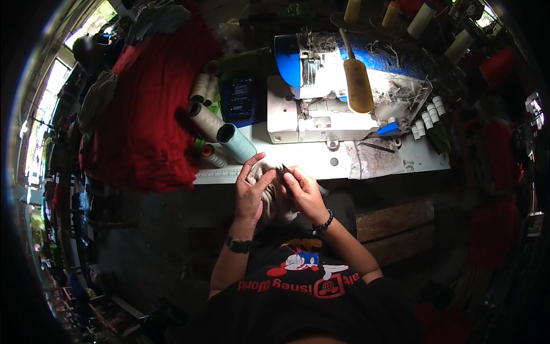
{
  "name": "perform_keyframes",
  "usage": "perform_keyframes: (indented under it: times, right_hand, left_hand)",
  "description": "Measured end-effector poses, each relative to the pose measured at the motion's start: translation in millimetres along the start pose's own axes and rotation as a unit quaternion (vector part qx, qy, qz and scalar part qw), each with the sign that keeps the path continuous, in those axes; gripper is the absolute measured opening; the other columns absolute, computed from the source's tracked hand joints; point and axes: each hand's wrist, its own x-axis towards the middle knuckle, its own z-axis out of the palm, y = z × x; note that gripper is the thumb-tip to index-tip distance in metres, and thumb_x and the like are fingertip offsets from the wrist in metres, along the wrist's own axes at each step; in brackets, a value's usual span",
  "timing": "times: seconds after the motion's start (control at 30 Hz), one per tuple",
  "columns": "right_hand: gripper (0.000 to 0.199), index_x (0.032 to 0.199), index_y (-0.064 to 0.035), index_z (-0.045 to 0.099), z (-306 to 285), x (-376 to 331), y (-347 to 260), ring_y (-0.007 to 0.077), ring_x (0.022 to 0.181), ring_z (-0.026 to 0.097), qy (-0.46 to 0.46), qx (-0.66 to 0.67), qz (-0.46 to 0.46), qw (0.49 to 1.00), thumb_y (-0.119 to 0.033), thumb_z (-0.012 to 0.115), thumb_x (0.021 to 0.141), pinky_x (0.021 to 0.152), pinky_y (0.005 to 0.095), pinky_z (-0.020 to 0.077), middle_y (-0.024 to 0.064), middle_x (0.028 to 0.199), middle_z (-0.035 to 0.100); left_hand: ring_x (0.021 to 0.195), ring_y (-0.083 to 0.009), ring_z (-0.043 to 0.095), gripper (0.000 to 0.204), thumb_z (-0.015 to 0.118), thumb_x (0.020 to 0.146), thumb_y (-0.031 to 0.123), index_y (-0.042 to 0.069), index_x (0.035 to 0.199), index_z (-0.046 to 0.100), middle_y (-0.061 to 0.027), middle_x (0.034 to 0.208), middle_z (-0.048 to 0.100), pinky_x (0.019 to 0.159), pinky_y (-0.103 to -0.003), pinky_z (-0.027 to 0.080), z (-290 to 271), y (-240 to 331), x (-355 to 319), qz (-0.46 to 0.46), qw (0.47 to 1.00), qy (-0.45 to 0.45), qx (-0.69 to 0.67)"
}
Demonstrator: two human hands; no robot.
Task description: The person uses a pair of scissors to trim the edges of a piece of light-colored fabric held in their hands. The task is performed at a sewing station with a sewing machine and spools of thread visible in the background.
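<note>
Just off the table's front edge, my left hand (250, 198) grips a bunched light beige cloth (278, 208), thumb pressed on it and index finger raised. Beside it, my right hand (305, 194) pinches a small dark pointed thing (282, 171) against the cloth's upper end; its kind is too small to tell. The rest of the cloth hangs below, between my wrists. Beyond my hands, a white and blue sewing machine (321, 121) stands on the white table (309, 165).
Thread cones, among them a light blue one (236, 143), stand left of my hands. A phone (240, 100) lies behind them. A heap of red fabric (146, 109) fills the left. A yellow lamp (358, 86) hangs over the machine. A stained cloth (375, 157) lies at the table's right.
</note>
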Motion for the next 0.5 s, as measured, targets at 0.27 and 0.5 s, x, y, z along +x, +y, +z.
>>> perform_keyframes:
  times: [0.27, 0.5]
  right_hand:
    - [0.031, 0.071, -0.0073, 0.054, -3, 9, -16, 0.001, 0.049, 0.036, -0.044, -0.079, 0.018, 0.996, -0.028, 0.056, 0.095, 0.044, 0.0183, 0.0257, -0.0076, 0.059, 0.044]
    - [0.028, 0.07, -0.0049, 0.058, -9, 14, -20, 0.0004, 0.056, 0.04, -0.093, -0.05, 0.014, 0.994, -0.022, 0.061, 0.092, 0.047, 0.0214, 0.0325, -0.0073, 0.061, 0.048]
  left_hand:
    - [0.082, -0.0076, 0.057, 0.042, 0.06, 0.079, -0.012, 0.002, 0.118, 0.051, -0.0037, 0.091, 0.061, 0.076, -0.02, 0.047, -6, -12, -2, 0.087, 0.992, 0.011, 0.096]
    - [0.082, -0.0064, 0.057, 0.041, 0.059, 0.079, -0.011, 0.002, 0.116, 0.05, -0.0043, 0.093, 0.062, 0.075, -0.019, 0.046, -2, -9, -6, 0.129, 0.966, 0.021, 0.224]
